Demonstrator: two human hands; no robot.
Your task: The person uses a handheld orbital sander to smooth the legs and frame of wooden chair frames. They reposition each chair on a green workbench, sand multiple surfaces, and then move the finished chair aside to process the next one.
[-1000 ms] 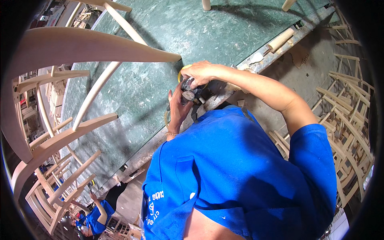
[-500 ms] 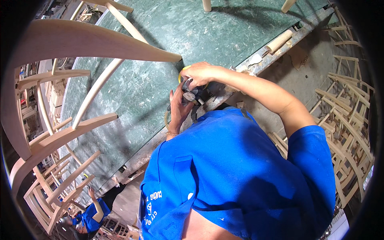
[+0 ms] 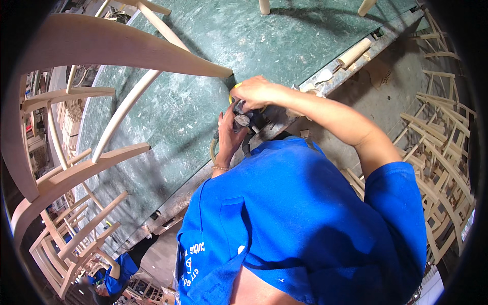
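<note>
While the wearer's body fills the near side of the scene, a dark tool (image 3: 242, 120) with a rounded grey part is held just in front of it, at the near edge of the green tabletop (image 3: 168, 122). Both hands are together on this tool. The left hand (image 3: 231, 136) is clasped about its left and near side; the right hand (image 3: 251, 93) is closed over its far side, with the fingers bent down onto it. The tool's exact type cannot be determined, being largely covered by the hands. A yellow ring-like piece (image 3: 234, 91) shows beside the right hand, and a pale hose (image 3: 213, 150) curves just left of the left wrist, which bears a beaded bracelet (image 3: 220, 168).

Left of the hands, a wooden chair frame (image 3: 122, 48) stands on the tabletop; the tip of its broad curved member ends near the right hand. To the right, a wooden cylinder (image 3: 355, 54) lies along the tabletop's edge, with a whitish piece (image 3: 324, 76) near it. Further right, beyond the concrete floor (image 3: 378, 109), wooden frames (image 3: 439, 147) are piled closely. At the near left, well apart, a co-worker in blue (image 3: 122, 269) is beside the tabletop.
</note>
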